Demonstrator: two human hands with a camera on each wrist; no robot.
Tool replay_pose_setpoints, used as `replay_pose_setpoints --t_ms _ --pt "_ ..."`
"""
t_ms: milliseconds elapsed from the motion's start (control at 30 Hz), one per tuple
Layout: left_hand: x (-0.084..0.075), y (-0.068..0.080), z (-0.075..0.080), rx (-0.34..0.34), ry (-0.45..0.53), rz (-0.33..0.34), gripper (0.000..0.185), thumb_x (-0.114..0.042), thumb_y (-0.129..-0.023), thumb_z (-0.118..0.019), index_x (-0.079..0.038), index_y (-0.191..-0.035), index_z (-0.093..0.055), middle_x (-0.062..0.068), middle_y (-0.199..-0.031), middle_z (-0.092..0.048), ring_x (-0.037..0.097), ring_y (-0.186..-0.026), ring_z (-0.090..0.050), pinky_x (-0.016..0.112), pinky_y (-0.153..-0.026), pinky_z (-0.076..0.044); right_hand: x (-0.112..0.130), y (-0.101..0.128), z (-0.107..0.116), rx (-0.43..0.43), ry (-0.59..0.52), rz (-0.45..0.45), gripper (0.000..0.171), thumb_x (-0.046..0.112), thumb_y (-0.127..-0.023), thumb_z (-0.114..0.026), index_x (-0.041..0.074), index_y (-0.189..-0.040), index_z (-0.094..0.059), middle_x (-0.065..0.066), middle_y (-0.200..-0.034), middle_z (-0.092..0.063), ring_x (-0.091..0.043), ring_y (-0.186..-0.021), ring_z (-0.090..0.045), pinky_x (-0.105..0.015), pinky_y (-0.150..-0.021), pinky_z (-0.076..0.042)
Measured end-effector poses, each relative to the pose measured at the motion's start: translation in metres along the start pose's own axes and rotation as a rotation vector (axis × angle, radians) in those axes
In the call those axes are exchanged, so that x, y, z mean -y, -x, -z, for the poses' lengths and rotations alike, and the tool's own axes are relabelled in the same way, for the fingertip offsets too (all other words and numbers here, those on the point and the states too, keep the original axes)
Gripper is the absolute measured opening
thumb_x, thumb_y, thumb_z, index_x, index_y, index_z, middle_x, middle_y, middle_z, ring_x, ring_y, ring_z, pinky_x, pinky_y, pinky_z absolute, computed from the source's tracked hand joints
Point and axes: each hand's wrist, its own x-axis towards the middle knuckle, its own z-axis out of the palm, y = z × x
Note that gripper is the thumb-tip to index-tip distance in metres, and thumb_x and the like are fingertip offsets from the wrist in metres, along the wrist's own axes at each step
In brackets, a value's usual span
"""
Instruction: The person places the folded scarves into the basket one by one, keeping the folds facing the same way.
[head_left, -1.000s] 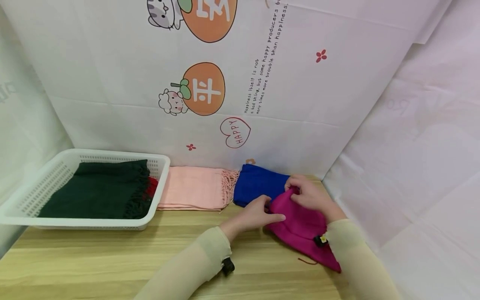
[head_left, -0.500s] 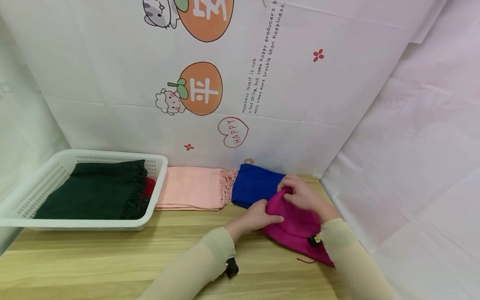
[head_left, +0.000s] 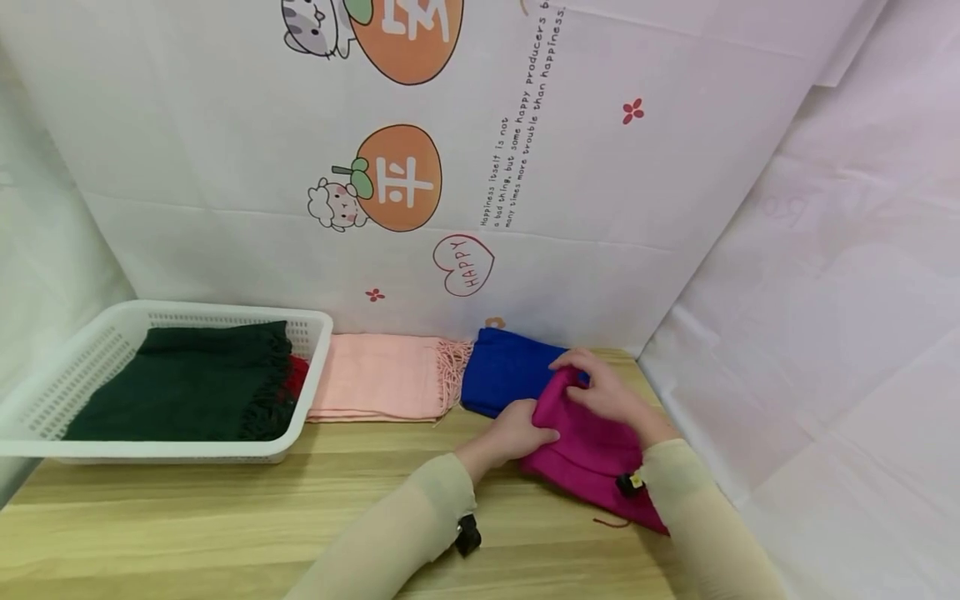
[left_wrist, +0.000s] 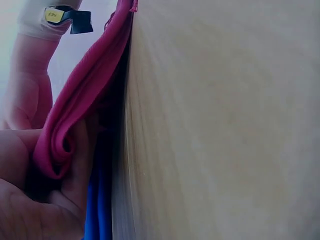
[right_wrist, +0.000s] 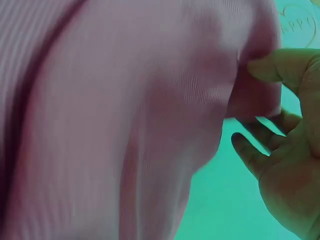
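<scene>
A magenta folded scarf (head_left: 592, 446) lies at the right of the table, its far edge lifted and curled over. My left hand (head_left: 510, 433) grips its left side, thumb on top and fingers underneath; the left wrist view shows the scarf's rolled fold (left_wrist: 60, 142) inside that grip. At the far edge, my right hand (head_left: 603, 396) pinches the cloth. In the right wrist view its thumb (right_wrist: 270, 67) lies on the near face, with the other fingers partly behind. A blue folded cloth (head_left: 506, 371) is just beyond, partly covered by the magenta scarf and right hand.
A pale pink fringed scarf (head_left: 382, 375) lies folded left of the blue cloth. Farther left stands a white plastic basket (head_left: 318, 358) holding a dark green fringed scarf (head_left: 187, 383) and something red (head_left: 296, 375). A printed white sheet (head_left: 562, 275) hangs close behind.
The magenta scarf's far edge has been raised and curled further by the right hand. Its near corner has drawn slightly away from the table's front. The head view has shifted a little.
</scene>
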Motion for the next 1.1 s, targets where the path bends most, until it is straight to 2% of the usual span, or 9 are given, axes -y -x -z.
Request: replay_pose_setpoints --t_ms 100,167,267,367,433,600,700,900,1100 --pt "0.002 0.002 0.002 0.0 0.034 0.015 0.025 -0.009 -0.097 -0.083 -0.001 -0.119 -0.073 0.003 -0.099 -0.076 0.014 -0.081 -0.073 0.031 -0.075 -0.061 -0.012 0.01 0.006 0.009 -0.045 -0.116 0.052 0.008 -0.104 -0.079 0.004 -0.153 -0.062 -0.02 -0.157 -0.058 -0.049 -0.148 -0.05 -0.068 -0.119 -0.043" --pt "0.003 0.003 0.003 -0.003 0.046 0.029 0.029 -0.01 -0.097 -0.084 0.0 -0.122 -0.072 0.003 -0.101 -0.076 0.015 -0.083 -0.074 0.032 -0.076 -0.062 -0.021 0.02 0.012 0.021 -0.062 -0.195 0.062 0.019 -0.105 -0.081 0.004 -0.159 -0.055 -0.023 -0.161 -0.055 -0.052 -0.152 -0.046 -0.071 -0.121 -0.039" --pt "0.005 0.004 0.003 -0.01 0.047 0.05 0.032 -0.012 -0.097 -0.085 0.0 -0.124 -0.072 0.004 -0.104 -0.076 0.015 -0.084 -0.074 0.032 -0.077 -0.062 -0.034 0.035 0.019 0.064 -0.073 -0.267 0.072 0.028 -0.105 -0.081 -0.003 -0.161 -0.05 -0.028 -0.162 -0.053 -0.055 -0.152 -0.045 -0.072 -0.122 -0.038" --pt "0.005 0.005 0.004 -0.014 0.046 0.062 0.035 -0.013 -0.098 -0.085 0.0 -0.126 -0.071 0.004 -0.107 -0.076 0.015 -0.086 -0.073 0.033 -0.079 -0.063 -0.046 0.052 0.026 0.123 -0.067 -0.319 0.075 0.032 -0.105 -0.08 -0.007 -0.161 -0.048 -0.032 -0.159 -0.054 -0.055 -0.15 -0.048 -0.071 -0.121 -0.04" --pt "0.004 0.006 0.004 -0.02 0.049 0.064 0.035 -0.013 -0.098 -0.085 0.0 -0.127 -0.071 0.005 -0.108 -0.076 0.016 -0.087 -0.073 0.034 -0.08 -0.062 -0.051 0.063 0.03 0.157 -0.046 -0.363 0.076 0.037 -0.105 -0.079 -0.005 -0.161 -0.049 -0.031 -0.157 -0.056 -0.053 -0.147 -0.052 -0.069 -0.119 -0.043" --pt "0.003 0.007 0.004 -0.022 0.072 0.067 0.035 -0.012 -0.098 -0.084 0.0 -0.128 -0.071 0.006 -0.11 -0.076 0.017 -0.089 -0.073 0.035 -0.082 -0.063 -0.057 0.083 0.041 0.2 0.026 -0.46 0.085 0.05 -0.099 -0.083 -0.002 -0.16 -0.053 -0.027 -0.154 -0.059 -0.046 -0.137 -0.06 -0.063 -0.111 -0.051" --pt "0.005 0.006 0.005 -0.014 0.082 0.07 0.035 -0.012 -0.099 -0.084 0.0 -0.129 -0.071 0.005 -0.111 -0.076 0.015 -0.089 -0.074 0.034 -0.081 -0.063 -0.061 0.089 0.044 0.221 0.035 -0.507 0.091 0.052 -0.096 -0.087 -0.003 -0.159 -0.053 -0.026 -0.151 -0.061 -0.042 -0.135 -0.062 -0.061 -0.11 -0.052" --pt "0.006 0.008 0.005 -0.005 0.09 0.078 0.036 -0.011 -0.099 -0.083 0.0 -0.131 -0.07 0.005 -0.113 -0.076 0.016 -0.092 -0.074 0.035 -0.083 -0.063 -0.061 0.093 0.04 0.239 0.0 -0.556 0.088 0.048 -0.094 -0.089 -0.007 -0.154 -0.056 -0.018 -0.135 -0.07 -0.031 -0.12 -0.068 -0.051 -0.101 -0.057" --pt "0.003 0.009 0.004 -0.015 0.063 0.082 0.036 -0.011 -0.098 -0.085 0.0 -0.129 -0.071 0.006 -0.113 -0.076 0.018 -0.095 -0.073 0.039 -0.087 -0.063 -0.058 0.095 0.033 0.204 -0.035 -0.582 0.069 0.044 -0.093 -0.091 -0.003 -0.134 -0.064 -0.009 -0.115 -0.071 -0.022 -0.102 -0.066 -0.041 -0.086 -0.058"
